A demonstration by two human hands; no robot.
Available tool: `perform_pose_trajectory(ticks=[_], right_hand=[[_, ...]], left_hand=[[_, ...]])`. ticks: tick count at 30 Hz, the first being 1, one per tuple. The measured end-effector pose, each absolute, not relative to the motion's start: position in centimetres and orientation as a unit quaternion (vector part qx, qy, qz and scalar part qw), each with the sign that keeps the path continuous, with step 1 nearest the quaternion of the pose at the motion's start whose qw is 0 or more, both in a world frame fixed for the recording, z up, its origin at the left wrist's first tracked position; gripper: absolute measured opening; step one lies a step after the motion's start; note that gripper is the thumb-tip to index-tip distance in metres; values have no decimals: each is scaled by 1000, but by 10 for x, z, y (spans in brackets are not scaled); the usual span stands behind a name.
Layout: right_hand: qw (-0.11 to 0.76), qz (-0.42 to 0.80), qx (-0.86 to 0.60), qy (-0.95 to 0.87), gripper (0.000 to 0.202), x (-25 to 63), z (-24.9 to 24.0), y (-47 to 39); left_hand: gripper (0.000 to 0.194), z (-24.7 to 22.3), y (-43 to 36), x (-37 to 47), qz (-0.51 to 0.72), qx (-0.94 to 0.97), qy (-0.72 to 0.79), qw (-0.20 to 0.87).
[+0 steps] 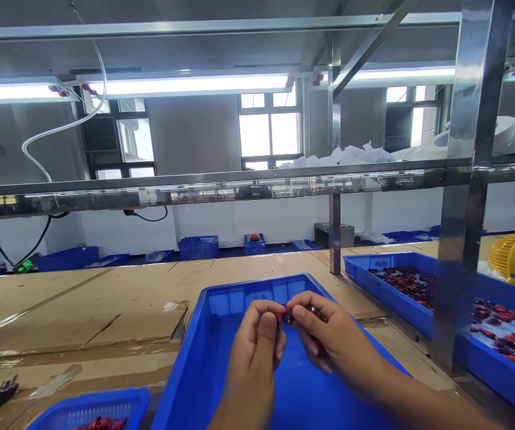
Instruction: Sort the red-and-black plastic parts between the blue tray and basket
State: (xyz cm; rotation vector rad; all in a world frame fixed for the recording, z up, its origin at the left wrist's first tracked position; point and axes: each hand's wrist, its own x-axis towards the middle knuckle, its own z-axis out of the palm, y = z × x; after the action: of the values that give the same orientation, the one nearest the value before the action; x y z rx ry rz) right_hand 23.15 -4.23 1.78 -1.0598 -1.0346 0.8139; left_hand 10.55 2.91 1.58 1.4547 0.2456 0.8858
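Observation:
My left hand (259,334) and my right hand (322,328) meet above a large blue tray (201,334). Between the fingertips is a small black part (287,316), round in outline, pinched by my right thumb and fingers. A small red part (279,318) shows at my left fingertips, mostly covered by the thumb and index finger. The two parts touch or nearly touch; I cannot tell whether they are joined. Something dark (318,313) also shows between my right fingers, too hidden to name. Both hands are closed.
To the right, behind a metal post (458,239), a long blue tray (391,298) holds many red and black parts. A blue basket (136,403) with red pieces stands at lower left, near a black plug (4,391). A metal shelf rail (221,188) crosses ahead.

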Motion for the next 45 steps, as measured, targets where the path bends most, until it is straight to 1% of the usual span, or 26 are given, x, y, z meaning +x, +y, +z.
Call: perform_pose_trajectory(ticks=[4,8,11,15,25,29,35,39,42,45], right_hand=[[669,513,-347,-411,27,227,17,-42],[652,589,-308,-364,41,225,15,-45],[667,597,-290,-340,37,224,13,-44],[677,594,-265,-344,34,224,13,-44],[696,580,-287,-310,32,226,19,-47],[692,580,-290,-317,33,226,19,-48],[683,577,-292,-340,33,226,18,-52],[684,575,-277,-354,33,225,18,-54],[685,585,-266,-344,36,224,21,-54],[681,611,-262,-307,42,223,23,-53]], left_hand=[[37,13,27,104,406,653,97,632],[37,9,27,102,425,702,72,567],[35,7,28,99,416,742,50,523],[35,5,30,97,399,768,40,499],[22,9,30,97,478,758,32,443],[24,10,31,95,486,756,35,437],[35,13,33,91,463,784,46,411],[37,12,36,91,459,796,54,391],[38,10,37,92,451,793,65,405],[34,11,38,92,433,787,67,435]])
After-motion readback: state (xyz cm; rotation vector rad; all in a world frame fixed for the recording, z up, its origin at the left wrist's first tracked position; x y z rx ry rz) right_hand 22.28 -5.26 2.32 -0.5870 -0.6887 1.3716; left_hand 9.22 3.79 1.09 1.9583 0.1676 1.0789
